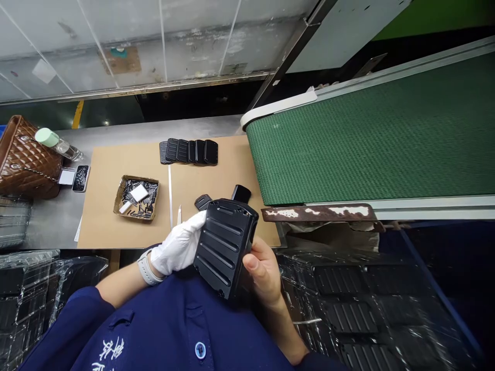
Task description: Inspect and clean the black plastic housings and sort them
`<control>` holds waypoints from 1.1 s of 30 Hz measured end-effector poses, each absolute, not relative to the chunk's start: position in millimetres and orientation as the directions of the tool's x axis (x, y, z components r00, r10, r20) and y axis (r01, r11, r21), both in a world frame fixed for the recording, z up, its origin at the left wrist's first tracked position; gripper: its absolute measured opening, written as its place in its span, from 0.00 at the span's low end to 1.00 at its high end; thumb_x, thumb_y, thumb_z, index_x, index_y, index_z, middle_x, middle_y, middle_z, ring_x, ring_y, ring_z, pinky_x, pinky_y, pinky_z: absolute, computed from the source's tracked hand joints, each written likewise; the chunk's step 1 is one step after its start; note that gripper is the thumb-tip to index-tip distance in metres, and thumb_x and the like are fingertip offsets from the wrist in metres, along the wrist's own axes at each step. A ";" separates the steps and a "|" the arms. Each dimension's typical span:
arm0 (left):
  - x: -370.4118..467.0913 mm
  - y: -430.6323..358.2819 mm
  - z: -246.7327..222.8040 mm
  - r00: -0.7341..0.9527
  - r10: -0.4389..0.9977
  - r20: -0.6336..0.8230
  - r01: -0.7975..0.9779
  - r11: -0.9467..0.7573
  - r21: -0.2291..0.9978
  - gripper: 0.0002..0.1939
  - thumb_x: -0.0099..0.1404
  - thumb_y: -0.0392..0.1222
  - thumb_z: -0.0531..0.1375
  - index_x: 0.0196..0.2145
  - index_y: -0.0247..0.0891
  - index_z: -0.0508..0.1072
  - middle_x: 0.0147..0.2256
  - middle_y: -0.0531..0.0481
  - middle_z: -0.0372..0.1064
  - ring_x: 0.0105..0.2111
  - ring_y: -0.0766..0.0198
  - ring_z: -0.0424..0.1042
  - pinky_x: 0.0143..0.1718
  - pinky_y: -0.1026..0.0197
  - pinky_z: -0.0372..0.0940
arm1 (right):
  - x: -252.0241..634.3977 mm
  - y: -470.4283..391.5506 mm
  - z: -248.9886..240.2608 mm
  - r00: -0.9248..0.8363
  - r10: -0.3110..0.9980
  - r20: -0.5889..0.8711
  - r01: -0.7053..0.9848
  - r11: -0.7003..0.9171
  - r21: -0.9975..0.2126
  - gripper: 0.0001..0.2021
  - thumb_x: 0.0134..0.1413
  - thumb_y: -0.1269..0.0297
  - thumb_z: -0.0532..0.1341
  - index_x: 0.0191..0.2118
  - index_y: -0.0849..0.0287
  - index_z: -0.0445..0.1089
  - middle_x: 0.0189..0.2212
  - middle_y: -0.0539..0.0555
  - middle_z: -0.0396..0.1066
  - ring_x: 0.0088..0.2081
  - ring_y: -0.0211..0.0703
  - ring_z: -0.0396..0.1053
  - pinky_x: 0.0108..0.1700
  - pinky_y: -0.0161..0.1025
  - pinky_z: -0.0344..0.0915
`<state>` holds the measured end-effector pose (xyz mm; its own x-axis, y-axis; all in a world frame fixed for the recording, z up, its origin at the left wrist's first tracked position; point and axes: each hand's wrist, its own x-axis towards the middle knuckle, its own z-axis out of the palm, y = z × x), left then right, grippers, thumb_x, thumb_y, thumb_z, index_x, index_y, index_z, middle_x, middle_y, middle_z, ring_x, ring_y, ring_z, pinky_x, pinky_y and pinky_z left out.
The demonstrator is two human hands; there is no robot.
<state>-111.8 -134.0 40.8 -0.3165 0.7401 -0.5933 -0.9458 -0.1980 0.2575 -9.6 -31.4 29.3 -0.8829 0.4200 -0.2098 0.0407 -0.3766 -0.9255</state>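
Ribbed black part (224,242) held in two hands.
It is clamped between the gloved left fingers (196,222) and bare right fingers (252,263).

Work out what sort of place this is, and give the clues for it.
Most likely a factory workstation: a green conveyor belt ends beside the bench, similar black parts lie in a row on cardboard, and more sit in clear plastic trays.
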 end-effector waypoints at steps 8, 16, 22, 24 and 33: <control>-106.7 -144.4 41.2 -0.419 0.810 -0.411 -0.834 -0.163 0.528 0.23 0.57 0.51 0.65 0.47 0.39 0.71 0.34 0.49 0.74 0.27 0.65 0.72 0.25 0.64 0.68 | -33.2 -2.6 14.7 -0.831 0.288 -0.476 0.142 -0.718 -0.682 0.12 0.46 0.51 0.63 0.27 0.54 0.70 0.20 0.46 0.69 0.20 0.39 0.65 0.24 0.37 0.69; -105.7 -149.7 43.9 -0.440 0.803 -0.402 -0.815 -0.169 0.555 0.22 0.54 0.50 0.68 0.43 0.39 0.71 0.31 0.51 0.74 0.23 0.67 0.73 0.23 0.66 0.71 | -51.8 -6.7 24.5 -0.847 -0.030 -0.531 0.323 -0.823 -0.468 0.13 0.40 0.53 0.62 0.28 0.57 0.75 0.26 0.53 0.78 0.28 0.50 0.76 0.30 0.46 0.75; -104.7 -153.5 42.6 -0.441 0.799 -0.407 -0.808 -0.157 0.568 0.20 0.54 0.51 0.68 0.40 0.38 0.72 0.28 0.52 0.74 0.23 0.66 0.74 0.23 0.67 0.71 | -51.3 -9.0 30.8 -0.869 -0.142 -0.475 0.370 -0.823 -0.431 0.14 0.42 0.51 0.62 0.27 0.56 0.76 0.28 0.53 0.79 0.32 0.49 0.77 0.34 0.44 0.76; -104.4 -155.2 39.9 -0.434 0.807 -0.401 -0.808 -0.152 0.570 0.19 0.55 0.51 0.67 0.40 0.38 0.71 0.27 0.52 0.74 0.22 0.66 0.74 0.22 0.67 0.71 | -48.3 -8.6 30.9 -0.874 -0.116 -0.471 0.345 -0.832 -0.435 0.14 0.43 0.50 0.62 0.26 0.55 0.75 0.28 0.53 0.79 0.33 0.50 0.77 0.34 0.45 0.76; -101.6 -160.4 29.0 -0.417 0.796 -0.438 -0.815 -0.114 0.568 0.18 0.60 0.51 0.63 0.41 0.36 0.70 0.27 0.51 0.73 0.22 0.67 0.73 0.22 0.68 0.69 | -35.8 -14.1 28.4 -0.879 -0.030 -0.476 0.219 -0.912 -0.346 0.14 0.44 0.50 0.65 0.29 0.55 0.76 0.31 0.52 0.79 0.37 0.49 0.77 0.43 0.44 0.74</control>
<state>-101.6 -160.4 29.0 -0.4174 0.7962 -0.4380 -0.8147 -0.1144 0.5685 -35.8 -14.1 28.4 -0.8787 -0.0304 -0.4765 0.2191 -0.9123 -0.3460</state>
